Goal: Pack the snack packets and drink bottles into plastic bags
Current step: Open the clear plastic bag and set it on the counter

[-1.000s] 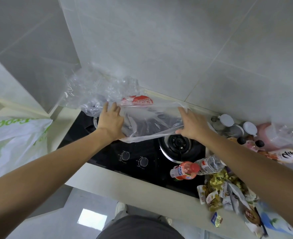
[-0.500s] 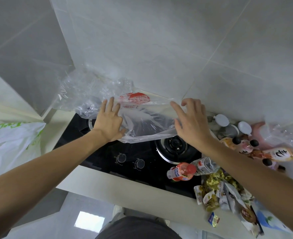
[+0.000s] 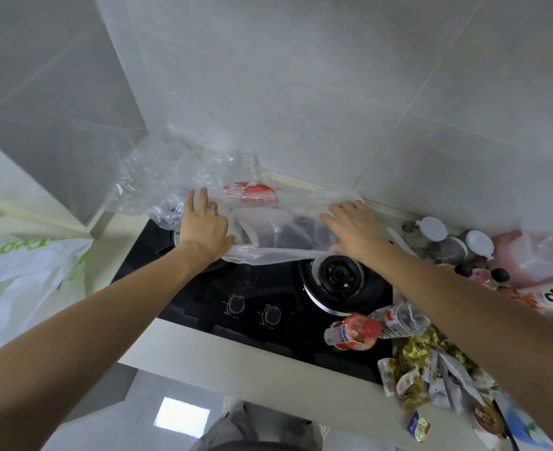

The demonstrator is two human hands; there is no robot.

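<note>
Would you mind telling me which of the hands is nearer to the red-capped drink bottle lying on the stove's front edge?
Right. The right hand rests on the clear plastic bag up behind the bottle; the left hand presses the bag farther off, across the stove.

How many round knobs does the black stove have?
2. One knob sits left, the other knob right beside it, both on the stove front, ahead of the clear bag.

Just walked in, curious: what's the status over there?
Left hand and right hand flat on the clear plastic bag with red print, over the black stove. Nothing visibly packed. Pile of snack packets waits right.
</note>
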